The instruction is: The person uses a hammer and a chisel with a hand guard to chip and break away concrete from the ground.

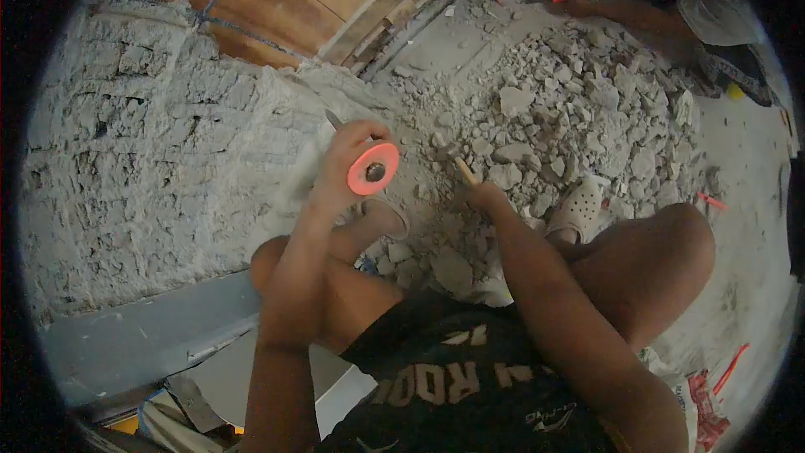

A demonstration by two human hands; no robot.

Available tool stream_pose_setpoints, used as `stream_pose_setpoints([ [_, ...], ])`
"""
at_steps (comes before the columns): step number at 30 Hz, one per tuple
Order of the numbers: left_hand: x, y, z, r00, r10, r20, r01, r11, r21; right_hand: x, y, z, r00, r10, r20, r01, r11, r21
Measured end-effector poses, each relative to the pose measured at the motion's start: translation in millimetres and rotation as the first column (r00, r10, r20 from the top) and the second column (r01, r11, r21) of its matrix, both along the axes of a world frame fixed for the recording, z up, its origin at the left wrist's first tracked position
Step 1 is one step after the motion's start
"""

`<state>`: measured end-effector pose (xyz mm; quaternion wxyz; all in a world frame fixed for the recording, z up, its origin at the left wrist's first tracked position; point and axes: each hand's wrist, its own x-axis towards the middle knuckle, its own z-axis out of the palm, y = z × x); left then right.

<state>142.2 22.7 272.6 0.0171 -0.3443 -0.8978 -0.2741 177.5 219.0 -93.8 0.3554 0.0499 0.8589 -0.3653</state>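
Observation:
My left hand (356,138) is closed round a chisel (375,171) whose round orange guard and dark metal head face the camera. The tip of the chisel pokes out past my fingers, close to the rough wall (159,134). Lower and to the right, my right hand (482,196) grips a light wooden handle (466,171). A dark, blurred shape lies by that handle, and I cannot make out the tool's head. Broken rubble (537,117) covers the floor beyond and around my right hand.
Another person (671,25) is at the upper right, one hand by an orange object. Wooden boards (277,0) stand at the top. My feet in light clogs (579,208) rest among the rubble. A grey ledge (151,340) runs along the lower left.

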Motion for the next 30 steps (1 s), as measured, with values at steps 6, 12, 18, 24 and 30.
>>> stream_pose_setpoints([
  [6,-4.4,-5.1,-7.0,1.0,0.003,0.013,-0.002,0.997,-0.079,0.5,4.0,43.4,0.999,-0.022,0.037,0.023,0.999,-0.024],
  [12,-4.2,-2.8,-6.0,1.0,-0.021,0.012,0.021,0.999,-0.044,-0.1,8.2,56.4,0.995,-0.067,0.077,0.067,0.998,-0.003],
  [18,-2.3,-1.1,-8.1,0.996,0.012,0.093,-0.013,1.0,0.009,3.2,7.0,14.3,0.987,0.158,-0.032,-0.155,0.985,0.071],
  [24,0.0,-13.6,-18.9,0.94,0.136,0.312,-0.152,0.988,0.026,1.6,9.7,63.2,0.998,0.057,0.022,-0.058,0.997,0.044],
  [30,6.6,-1.3,-8.7,0.925,0.146,0.352,-0.182,0.981,0.071,2.0,10.1,70.2,0.999,0.054,0.003,-0.054,0.996,0.077],
])
